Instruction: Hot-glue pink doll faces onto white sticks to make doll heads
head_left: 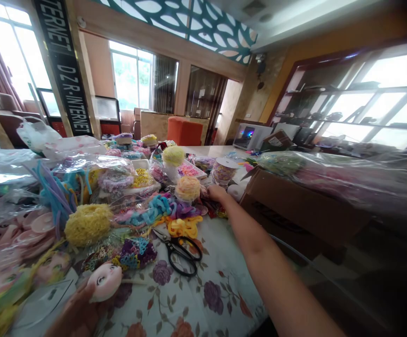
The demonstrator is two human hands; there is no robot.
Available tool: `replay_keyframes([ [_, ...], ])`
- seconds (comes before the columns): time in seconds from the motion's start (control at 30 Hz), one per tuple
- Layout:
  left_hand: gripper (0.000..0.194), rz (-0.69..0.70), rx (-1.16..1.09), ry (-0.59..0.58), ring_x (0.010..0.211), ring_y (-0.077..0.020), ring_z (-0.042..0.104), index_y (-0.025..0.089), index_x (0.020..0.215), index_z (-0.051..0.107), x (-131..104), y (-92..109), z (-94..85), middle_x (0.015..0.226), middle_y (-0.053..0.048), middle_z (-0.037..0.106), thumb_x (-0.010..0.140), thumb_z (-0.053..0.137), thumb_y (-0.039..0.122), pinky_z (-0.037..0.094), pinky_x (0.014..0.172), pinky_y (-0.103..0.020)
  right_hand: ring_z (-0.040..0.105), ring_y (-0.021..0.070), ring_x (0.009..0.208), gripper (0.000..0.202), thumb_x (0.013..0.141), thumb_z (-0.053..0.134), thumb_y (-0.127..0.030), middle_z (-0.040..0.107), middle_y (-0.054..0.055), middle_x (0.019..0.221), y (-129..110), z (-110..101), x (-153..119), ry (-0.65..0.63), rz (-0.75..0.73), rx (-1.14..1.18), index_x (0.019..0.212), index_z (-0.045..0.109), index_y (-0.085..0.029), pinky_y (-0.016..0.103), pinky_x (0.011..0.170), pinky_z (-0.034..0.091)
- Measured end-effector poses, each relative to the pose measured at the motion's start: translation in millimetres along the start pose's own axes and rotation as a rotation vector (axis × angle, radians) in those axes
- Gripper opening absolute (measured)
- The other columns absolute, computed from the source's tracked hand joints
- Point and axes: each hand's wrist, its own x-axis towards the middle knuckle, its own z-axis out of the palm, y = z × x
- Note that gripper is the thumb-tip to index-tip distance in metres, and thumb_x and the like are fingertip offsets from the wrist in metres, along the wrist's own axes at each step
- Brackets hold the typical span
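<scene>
Low in the head view, my left hand point(79, 302) is closed around a doll head point(107, 282) with a painted eye and a thin pale stick beside it. My right hand point(214, 193) reaches far forward among the craft supplies, close to a peach yarn ball point(188, 188) and a spool of pastel trim point(224, 171). Its fingers are partly hidden, so what they touch I cannot make out. Black-handled scissors point(182, 255) lie on the floral tablecloth point(175, 299) between my arms. Just beyond them are a yellow ribbon coil point(184, 227) and a yellow yarn ball point(88, 224).
A cardboard box point(301, 210) with plastic-wrapped goods stands along the right. On the left are pink doll parts point(31, 231), pipe cleaners point(54, 196) and clear plastic bags. Trays of yellow beads point(142, 178) and pink beads point(190, 170) sit farther back.
</scene>
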Motion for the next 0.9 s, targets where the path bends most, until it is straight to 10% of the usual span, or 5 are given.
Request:
replay_keyframes([
  [0.53,0.079,-0.037,-0.09,0.011,0.108,-0.0336,0.063,0.023,0.136,0.049,-2,-5,-8.0,0.109,-0.006,0.073,0.063,0.078,0.022,0.06,0.082,-0.031,0.063,0.0187,0.091,0.029,0.093,0.057,-0.032,0.062,0.007,0.112,-6,-84,-3,0.255,0.125,0.572,0.117,0.057,-0.015,0.038,0.077,0.055],
  [0.9,0.065,-0.015,-0.11,-0.058,0.111,-0.0277,0.062,0.022,0.134,0.052,-9,-3,-9.5,0.117,-0.006,0.07,0.073,0.073,0.026,0.057,0.086,-0.026,0.066,0.0258,0.08,0.018,0.082,0.055,-0.022,0.069,0.013,0.075,-40,-105,3,0.681,0.127,0.532,0.067,0.061,-0.015,0.032,0.07,0.048],
])
